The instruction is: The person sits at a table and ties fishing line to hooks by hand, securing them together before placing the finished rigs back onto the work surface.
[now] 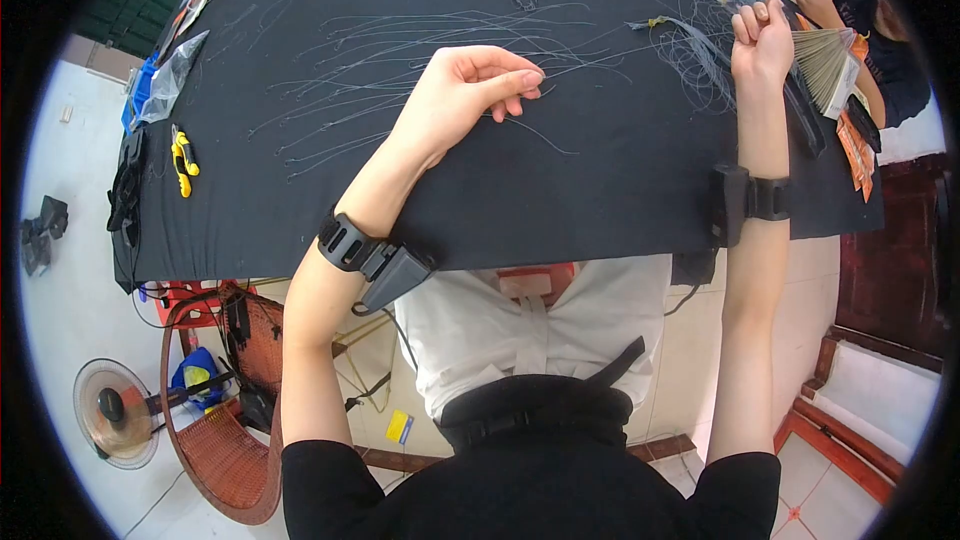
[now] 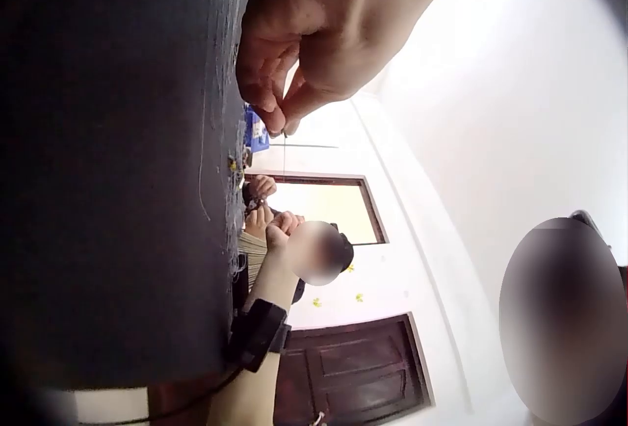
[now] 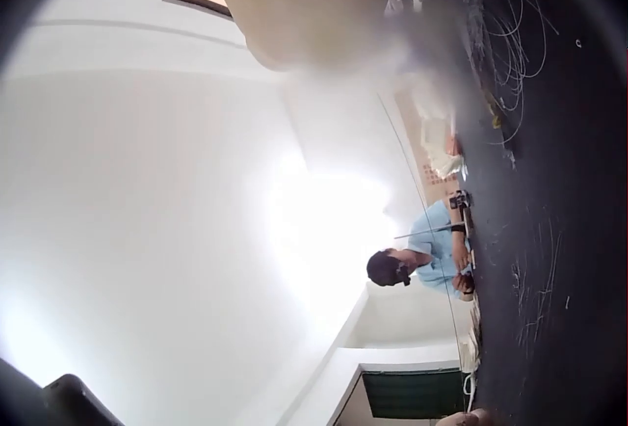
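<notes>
In the head view the left hand [image 1: 465, 90] is over loose thin strands [image 1: 385, 85] spread on black cloth. Its thumb and fingertips pinch one fine line, also visible below the left hand [image 2: 319, 28] in the left wrist view. The right hand [image 1: 762, 45] is raised at the right beside tangled strand bundles [image 1: 690, 50], fingers curled and thumb against them. From the blurred right hand [image 3: 304, 4] a taut thin line [image 3: 402, 141] runs across the right wrist view towards the other hand. The grip point at the right fingertips is too small to see clearly.
Yellow-handled pliers [image 1: 183, 162] and a plastic bag [image 1: 172, 80] lie at the cloth's left. A fanned stack of pale strips [image 1: 825, 65] and orange packets [image 1: 856, 155] are at the right, close to another person's arm [image 1: 815, 0]. A fan [image 1: 115, 410] stands lower left.
</notes>
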`<action>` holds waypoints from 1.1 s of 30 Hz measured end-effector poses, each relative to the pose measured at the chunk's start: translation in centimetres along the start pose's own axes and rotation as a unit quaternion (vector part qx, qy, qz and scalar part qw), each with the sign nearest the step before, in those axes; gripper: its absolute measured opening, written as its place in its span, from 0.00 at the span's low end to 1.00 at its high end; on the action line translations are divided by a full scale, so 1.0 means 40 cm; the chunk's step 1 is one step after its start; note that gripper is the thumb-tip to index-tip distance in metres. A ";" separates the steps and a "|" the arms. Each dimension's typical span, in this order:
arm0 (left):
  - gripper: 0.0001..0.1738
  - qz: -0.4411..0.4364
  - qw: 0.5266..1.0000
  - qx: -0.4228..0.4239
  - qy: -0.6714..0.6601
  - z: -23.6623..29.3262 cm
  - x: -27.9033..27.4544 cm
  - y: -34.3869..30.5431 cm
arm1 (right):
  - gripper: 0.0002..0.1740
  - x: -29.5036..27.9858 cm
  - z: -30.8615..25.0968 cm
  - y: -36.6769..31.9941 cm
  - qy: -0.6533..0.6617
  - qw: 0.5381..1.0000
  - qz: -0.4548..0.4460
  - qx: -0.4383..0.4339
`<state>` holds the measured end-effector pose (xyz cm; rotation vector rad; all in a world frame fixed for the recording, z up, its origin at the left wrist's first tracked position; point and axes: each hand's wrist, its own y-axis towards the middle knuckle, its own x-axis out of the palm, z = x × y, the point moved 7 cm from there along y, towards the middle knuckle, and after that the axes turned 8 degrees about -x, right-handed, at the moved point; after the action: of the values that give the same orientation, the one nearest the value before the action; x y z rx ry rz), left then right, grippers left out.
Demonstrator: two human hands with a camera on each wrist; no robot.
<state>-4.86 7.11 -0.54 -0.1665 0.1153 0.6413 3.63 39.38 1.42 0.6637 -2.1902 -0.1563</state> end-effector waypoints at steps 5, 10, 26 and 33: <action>0.11 0.013 0.998 0.059 0.030 0.020 -0.001 -0.007 | 0.06 0.022 -0.014 -0.019 -0.023 1.000 0.000 -0.021; 0.12 0.054 0.991 0.112 0.056 0.049 -0.005 -0.015 | 0.07 0.036 -0.034 -0.033 -0.086 0.994 0.002 -0.061; 0.07 0.114 0.963 0.224 0.096 0.087 -0.033 -0.040 | 0.06 0.040 -0.059 -0.035 -0.204 0.960 -0.010 -0.190; 0.08 0.113 0.977 0.151 0.098 0.056 -0.054 -0.017 | 0.16 0.118 -0.048 -0.085 -0.519 0.789 -0.111 -0.310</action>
<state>-6.04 5.75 2.08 0.0784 0.4244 0.8254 3.98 34.30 4.80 0.4719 -2.7679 -1.6295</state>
